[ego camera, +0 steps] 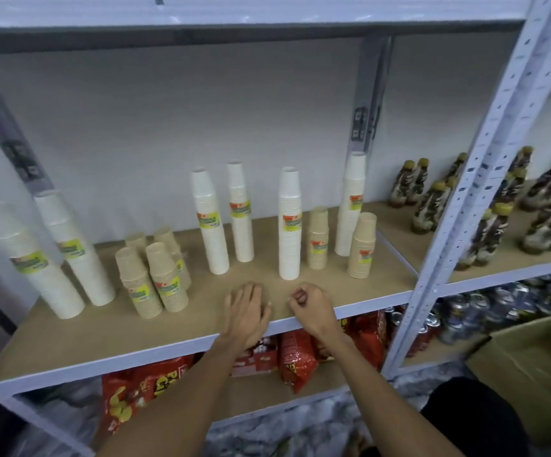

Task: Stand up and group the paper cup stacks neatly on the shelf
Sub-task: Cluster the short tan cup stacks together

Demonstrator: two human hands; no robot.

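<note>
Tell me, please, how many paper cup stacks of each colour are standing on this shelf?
White cup stacks: 6
Brown cup stacks: 6
Total: 12

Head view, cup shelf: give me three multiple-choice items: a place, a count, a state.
1. The dark bottles stand: A) right of the cup stacks B) left of them C) one shelf below.
2. The tall white ones number: A) four B) six C) eight.
3. The right hand is: A) gripping a stack B) curled, empty C) out of view.
A: they fill the right-hand bay. B: two left, four centre. B: fingers curl round nothing.
</note>
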